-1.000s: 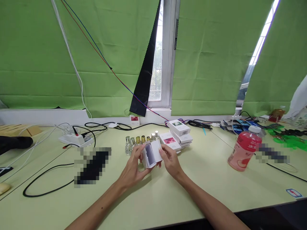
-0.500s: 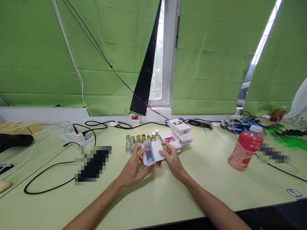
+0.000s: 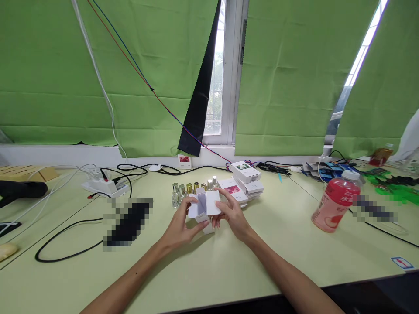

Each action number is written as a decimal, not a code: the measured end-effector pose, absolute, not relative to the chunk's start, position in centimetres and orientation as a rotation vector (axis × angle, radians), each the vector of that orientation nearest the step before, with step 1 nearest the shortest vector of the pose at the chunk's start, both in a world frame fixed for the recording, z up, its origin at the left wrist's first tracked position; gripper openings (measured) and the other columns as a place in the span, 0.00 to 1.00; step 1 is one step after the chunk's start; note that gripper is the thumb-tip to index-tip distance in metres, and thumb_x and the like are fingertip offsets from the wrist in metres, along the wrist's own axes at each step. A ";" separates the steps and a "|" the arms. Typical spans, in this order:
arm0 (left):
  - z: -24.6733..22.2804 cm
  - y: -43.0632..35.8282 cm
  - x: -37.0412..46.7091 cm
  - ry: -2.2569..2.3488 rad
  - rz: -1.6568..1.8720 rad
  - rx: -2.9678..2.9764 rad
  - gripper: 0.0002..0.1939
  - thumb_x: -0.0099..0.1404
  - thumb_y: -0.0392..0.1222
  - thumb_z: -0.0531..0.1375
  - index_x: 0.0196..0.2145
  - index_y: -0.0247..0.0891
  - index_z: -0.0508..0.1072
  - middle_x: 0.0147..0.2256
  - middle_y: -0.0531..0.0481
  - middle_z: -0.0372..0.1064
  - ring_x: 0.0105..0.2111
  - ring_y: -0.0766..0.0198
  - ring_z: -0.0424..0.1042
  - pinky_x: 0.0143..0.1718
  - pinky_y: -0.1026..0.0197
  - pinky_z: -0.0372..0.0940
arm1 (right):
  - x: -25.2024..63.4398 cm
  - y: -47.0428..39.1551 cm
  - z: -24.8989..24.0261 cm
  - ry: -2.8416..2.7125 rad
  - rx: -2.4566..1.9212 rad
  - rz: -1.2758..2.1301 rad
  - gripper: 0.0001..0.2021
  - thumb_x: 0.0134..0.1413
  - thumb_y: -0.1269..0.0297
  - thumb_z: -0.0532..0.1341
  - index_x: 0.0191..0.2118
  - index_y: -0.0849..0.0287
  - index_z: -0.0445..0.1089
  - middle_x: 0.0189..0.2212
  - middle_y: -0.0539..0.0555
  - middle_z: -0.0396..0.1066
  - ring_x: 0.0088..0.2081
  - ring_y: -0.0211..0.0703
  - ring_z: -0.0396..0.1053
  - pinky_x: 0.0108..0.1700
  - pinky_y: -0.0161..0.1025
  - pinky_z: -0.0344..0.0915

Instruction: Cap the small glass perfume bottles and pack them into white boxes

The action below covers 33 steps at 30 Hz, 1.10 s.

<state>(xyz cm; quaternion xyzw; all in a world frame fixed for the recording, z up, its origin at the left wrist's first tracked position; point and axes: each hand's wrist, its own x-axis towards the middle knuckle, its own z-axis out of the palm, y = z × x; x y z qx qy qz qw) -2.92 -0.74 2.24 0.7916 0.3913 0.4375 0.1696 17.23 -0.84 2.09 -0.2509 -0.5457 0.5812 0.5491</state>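
Pale-green counter point(image 3: 235, 270): left hand point(image 3: 182, 226) and right hand point(image 3: 234, 214) grip open white box point(image 3: 202, 216) in front of glass bottles point(image 3: 176, 195); likely light, crushable card, best held by edges.

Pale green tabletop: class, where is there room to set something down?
Bare tabletop lies between left forearm and right forearm, also between right forearm and pink plastic bottle. Crowded: behind left hand, right hand and open white cardboard box, with clear glass bottles and stacked white boxes.

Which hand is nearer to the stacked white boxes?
Right. The right hand, on the right side of the open box, is just in front of the stacked white boxes; the left hand is farther left, holding the open box's other side.
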 end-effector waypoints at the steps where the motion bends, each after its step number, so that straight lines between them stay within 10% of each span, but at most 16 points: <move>1: 2.3 -0.7 -2.9 1.121 1.241 2.221 0.22 0.60 0.46 0.65 0.48 0.44 0.60 0.41 0.50 0.68 0.39 0.60 0.70 0.41 0.57 0.67 | 17.2 -0.9 2.1 -1.292 -0.596 1.376 0.30 0.59 0.52 0.63 0.63 0.57 0.57 0.22 0.47 0.72 0.20 0.43 0.71 0.22 0.37 0.64; 23: 2.6 0.8 -4.5 0.744 1.108 1.561 0.41 0.56 0.63 0.68 0.62 0.46 0.64 0.54 0.36 0.72 0.52 0.40 0.73 0.46 0.44 0.71 | 17.2 -0.2 1.6 -1.155 -0.704 1.120 0.22 0.59 0.43 0.62 0.36 0.61 0.74 0.15 0.44 0.62 0.15 0.31 0.56 0.17 0.31 0.54; 33: 3.0 0.4 -4.7 0.770 1.119 1.571 0.26 0.61 0.55 0.67 0.51 0.46 0.64 0.50 0.42 0.70 0.50 0.48 0.72 0.46 0.53 0.68 | 17.2 -0.3 1.7 -1.173 -0.730 1.124 0.23 0.59 0.42 0.61 0.36 0.61 0.73 0.15 0.44 0.61 0.15 0.31 0.56 0.18 0.30 0.55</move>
